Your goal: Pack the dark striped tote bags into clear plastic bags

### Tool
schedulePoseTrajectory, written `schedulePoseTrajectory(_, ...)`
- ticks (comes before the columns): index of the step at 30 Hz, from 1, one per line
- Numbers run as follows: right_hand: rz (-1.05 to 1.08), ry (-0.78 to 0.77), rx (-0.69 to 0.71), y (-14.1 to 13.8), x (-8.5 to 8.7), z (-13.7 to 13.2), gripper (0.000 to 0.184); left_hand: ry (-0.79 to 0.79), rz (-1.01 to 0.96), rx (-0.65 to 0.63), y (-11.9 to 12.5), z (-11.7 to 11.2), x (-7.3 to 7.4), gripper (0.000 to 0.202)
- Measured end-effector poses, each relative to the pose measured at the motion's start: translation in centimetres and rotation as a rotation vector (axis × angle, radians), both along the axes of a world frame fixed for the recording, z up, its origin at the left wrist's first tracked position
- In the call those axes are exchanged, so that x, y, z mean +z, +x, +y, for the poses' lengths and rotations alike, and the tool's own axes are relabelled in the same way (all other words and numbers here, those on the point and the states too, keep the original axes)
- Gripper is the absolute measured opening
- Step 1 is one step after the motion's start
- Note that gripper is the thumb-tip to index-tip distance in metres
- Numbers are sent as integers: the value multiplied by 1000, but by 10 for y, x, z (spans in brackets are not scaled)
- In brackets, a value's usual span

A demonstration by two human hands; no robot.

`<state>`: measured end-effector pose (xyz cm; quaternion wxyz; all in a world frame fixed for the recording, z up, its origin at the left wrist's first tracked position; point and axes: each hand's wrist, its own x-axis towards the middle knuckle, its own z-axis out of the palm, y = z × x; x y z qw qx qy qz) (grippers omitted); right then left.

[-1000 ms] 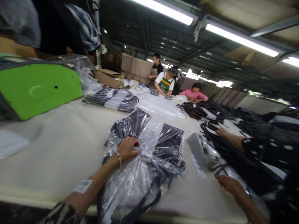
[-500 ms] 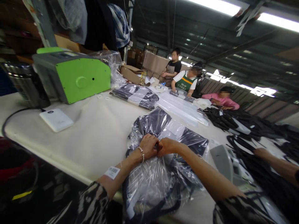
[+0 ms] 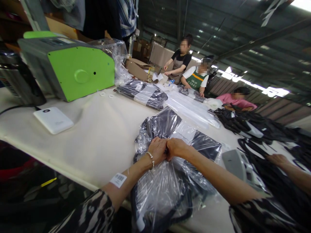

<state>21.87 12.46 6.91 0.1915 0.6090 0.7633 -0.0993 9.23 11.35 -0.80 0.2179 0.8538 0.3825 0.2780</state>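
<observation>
Workshop table (image 3: 97, 142), pale-topped, beneath a dark roof; head view, as I observe it, with clock positions read from the worker's hands and twelve straight across the table. At center lies a wrapped bundle (image 3: 161, 191), dark fabric in clear film. Its long axis runs roughly from six to twelve, tilted slightly toward one; the lower end reaches the near edge, and a flat dark panel fans toward two. Left hand (image 3: 157, 149) and right hand (image 3: 175, 148) meet over its middle, fingers curled closed on bunched film; the fingertips are hidden, so which layers are pinched cannot be told. The right forearm crosses the bundle toward four, covering part of it. Surroundings: a grey device (image 3: 233, 163) close by at three, partly behind that forearm; a second wrapped bundle (image 3: 142, 94) near eleven; clear plastic sheets (image 3: 191, 108) at one; a green-sided machine (image 3: 84, 74) between ten and eleven; a white power bank (image 3: 53, 120) between nine and ten. At three, a co-worker's hand (image 3: 278, 159) touches black garments (image 3: 257, 155).
</observation>
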Motion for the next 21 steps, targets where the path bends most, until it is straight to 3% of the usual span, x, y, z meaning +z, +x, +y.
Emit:
schedulePoseTrajectory(5, 92, 109, -53, 23, 7, -4, 52, -21, 15, 10, -3, -3, 8, 72)
schedulePoseTrajectory(10, 259, 176, -165, 52, 14, -17, 29, -28, 26, -5, -7, -3, 12, 74)
schedulePoseTrajectory(16, 432, 116, -264, 49, -15, -34, 17, -49, 36, 3, -5, -2, 13, 73)
schedulePoseTrajectory(21, 442, 77, -350, 44, -25, -29, 16, -84, 97, -54, -18, 8, 29, 64)
